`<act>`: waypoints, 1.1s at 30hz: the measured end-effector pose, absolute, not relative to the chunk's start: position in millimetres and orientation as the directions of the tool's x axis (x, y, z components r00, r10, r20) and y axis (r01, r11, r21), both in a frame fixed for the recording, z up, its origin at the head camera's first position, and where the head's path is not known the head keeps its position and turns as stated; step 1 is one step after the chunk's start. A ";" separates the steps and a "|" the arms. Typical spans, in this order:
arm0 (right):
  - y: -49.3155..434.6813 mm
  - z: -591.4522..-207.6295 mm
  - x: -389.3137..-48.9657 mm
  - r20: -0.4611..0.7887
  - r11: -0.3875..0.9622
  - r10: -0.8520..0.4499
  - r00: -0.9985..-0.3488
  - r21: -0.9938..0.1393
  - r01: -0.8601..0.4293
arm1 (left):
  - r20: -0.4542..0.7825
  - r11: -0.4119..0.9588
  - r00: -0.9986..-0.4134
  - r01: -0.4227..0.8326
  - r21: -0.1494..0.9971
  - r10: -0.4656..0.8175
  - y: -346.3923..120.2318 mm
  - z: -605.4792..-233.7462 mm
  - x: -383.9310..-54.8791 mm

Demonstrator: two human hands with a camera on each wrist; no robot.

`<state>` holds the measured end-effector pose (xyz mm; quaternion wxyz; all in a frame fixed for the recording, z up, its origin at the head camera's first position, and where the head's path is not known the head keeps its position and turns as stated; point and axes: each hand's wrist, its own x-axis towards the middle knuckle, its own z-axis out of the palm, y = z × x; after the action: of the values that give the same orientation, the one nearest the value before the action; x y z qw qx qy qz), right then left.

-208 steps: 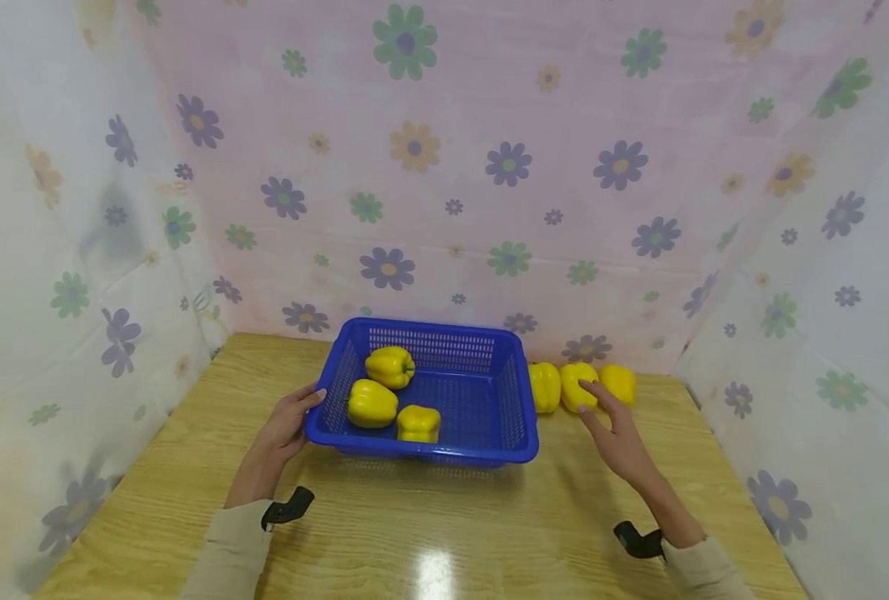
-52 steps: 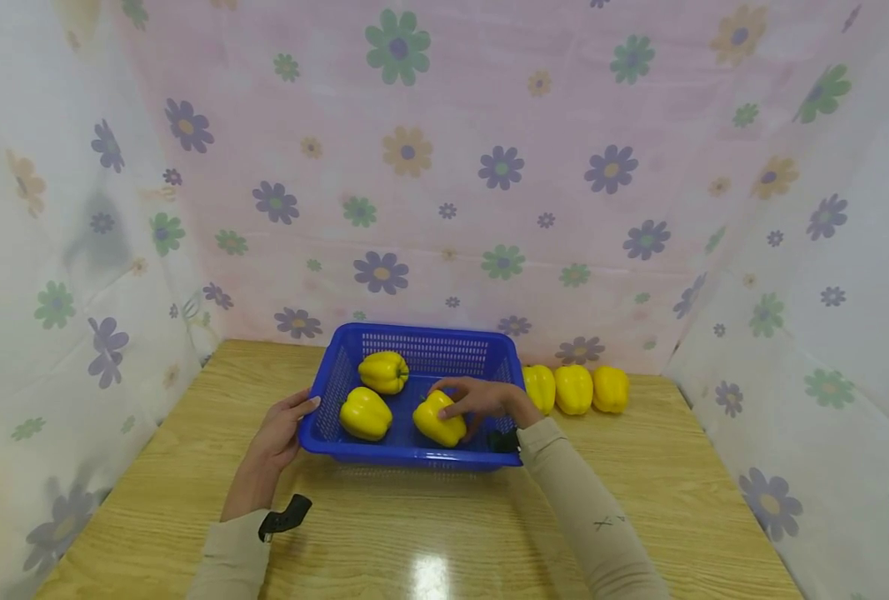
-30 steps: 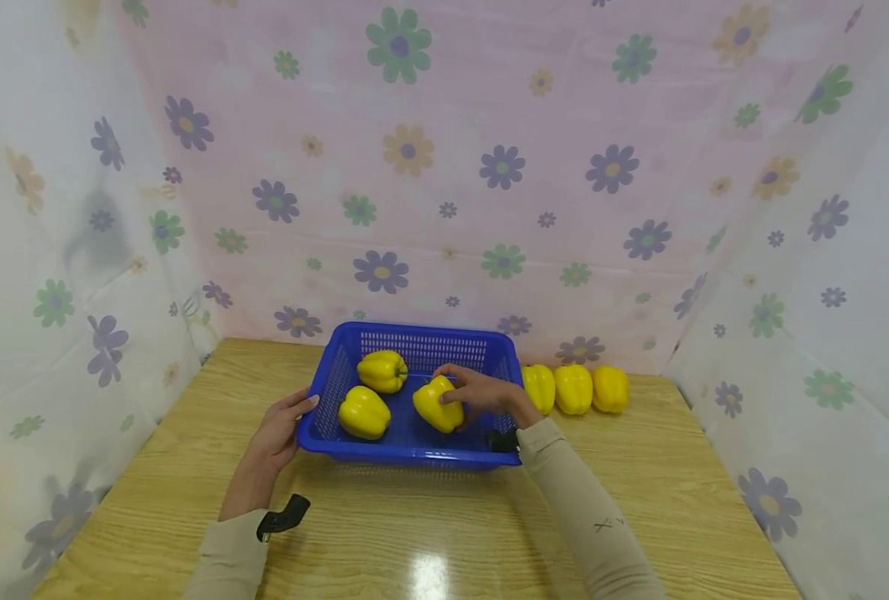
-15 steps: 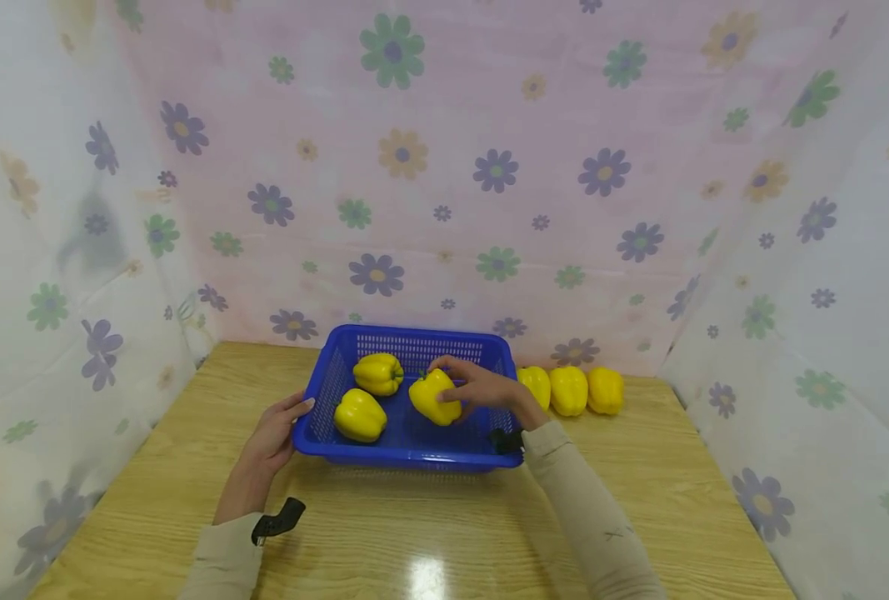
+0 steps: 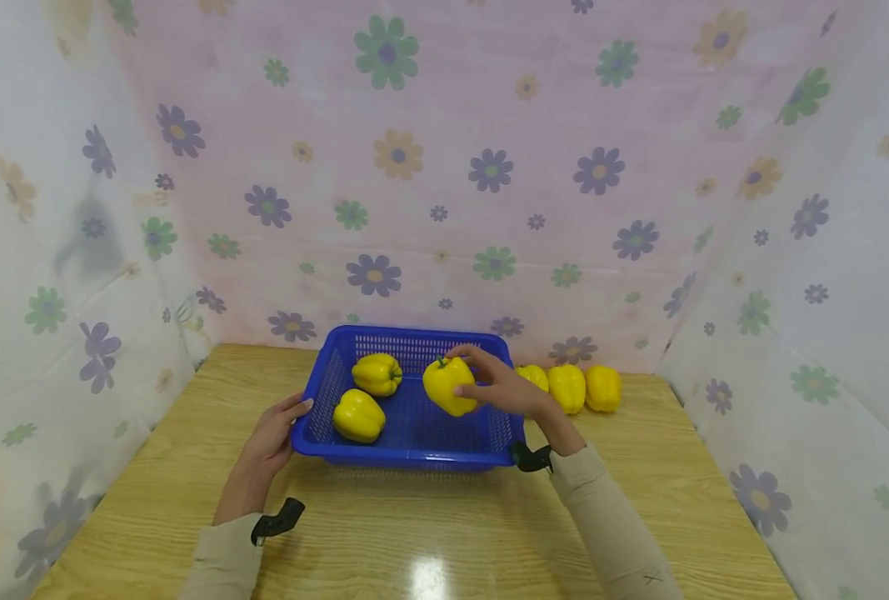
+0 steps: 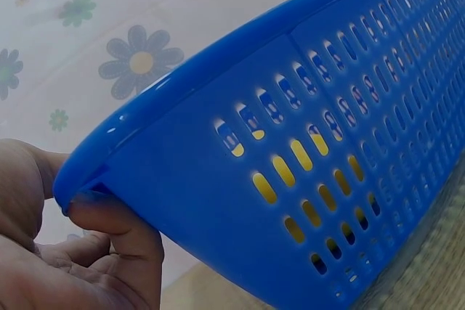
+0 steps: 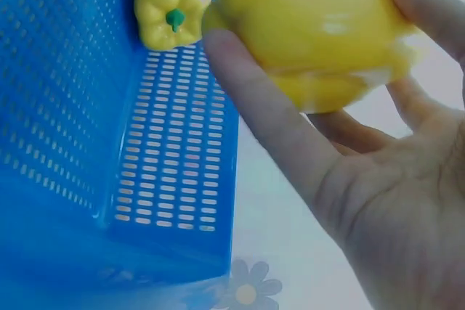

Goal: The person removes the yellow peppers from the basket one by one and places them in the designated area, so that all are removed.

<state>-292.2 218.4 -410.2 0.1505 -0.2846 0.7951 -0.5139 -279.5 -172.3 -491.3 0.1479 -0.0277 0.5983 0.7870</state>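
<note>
A blue plastic basket [image 5: 429, 457] with slotted walls stands on the table. At its left rim, my left hand [image 5: 270, 435] grips the edge; the left wrist view shows thumb and curled fingers around the basket's rim [image 6: 109, 125]. My right hand [image 5: 500, 387] holds a yellow bell pepper [image 5: 447, 385] above the basket floor, thumb on one side and fingers on the other. In the right wrist view this pepper [image 7: 312, 27] fills the top of the picture. Two more yellow peppers lie in the basket's left part, a rear one [image 5: 377, 374] and a front one [image 5: 358, 416].
Right of the basket, yellow bell peppers stand in a row: one partly hidden [image 5: 532, 377], a middle one [image 5: 566, 387] and an outer one [image 5: 603, 388]. Behind the wooden table [image 5: 384, 533] hangs a flowered cloth [image 5: 444, 167], with more cloth at both sides.
The right hand, earlier at the row of peppers, went into the basket, took hold of the front pepper there and has raised it, lately shifting slightly right. The left hand keeps its grip on the rim.
</note>
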 end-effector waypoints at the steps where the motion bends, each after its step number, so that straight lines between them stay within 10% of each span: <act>1: 219.5 -410.0 -288.0 0.069 0.301 -0.600 -0.797 -0.904 -0.305 | -0.219 -0.241 -0.955 -0.265 0.934 0.202 -172.6 -491.7 -279.7; 33: 293.3 -472.2 -184.8 0.355 -0.059 -0.210 -0.911 -0.935 -0.350 | -0.232 -0.223 -0.954 -0.272 0.936 0.191 -171.4 -492.2 -279.0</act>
<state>-184.8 293.3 -472.2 -0.0501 -0.2050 0.6839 -0.6984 -279.0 -171.4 -492.2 0.1483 -0.0336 0.6054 0.7813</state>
